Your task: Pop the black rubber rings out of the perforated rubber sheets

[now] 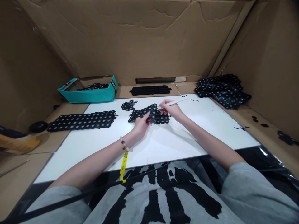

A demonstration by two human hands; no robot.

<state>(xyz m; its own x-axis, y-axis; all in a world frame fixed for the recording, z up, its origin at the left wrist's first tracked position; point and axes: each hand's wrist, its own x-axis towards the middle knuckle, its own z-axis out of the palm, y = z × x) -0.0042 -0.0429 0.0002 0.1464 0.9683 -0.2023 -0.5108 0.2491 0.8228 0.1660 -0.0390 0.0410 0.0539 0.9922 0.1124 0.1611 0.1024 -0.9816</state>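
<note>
Watching by head camera. Black flexible sheet dotted with pale round spots (140,115) sits mid-tabletop (187,133), towards the far edge, its middle lifted and folded. Left hand (140,127): grip closed, thumb and fingers pinching the sheet. Right hand (172,110): grip closed around a slim white pen-shaped tool (178,101); I cannot tell whether its tip touches.

Progress, my reading: work on this sheet is under way, unfinished; how much of it is done I cannot tell. Small black rings (127,106) lie loose just beyond its left end; more fill the open teal box (91,95) at the far-left corner. Dark scraps (238,128) dot the right side. Flat spotted strip (84,121) crosses the left edge, narrow dark strip (150,90) lies past the far edge, spotted heap (221,90) by the far-right corner; finished or waiting, I cannot say.
</note>
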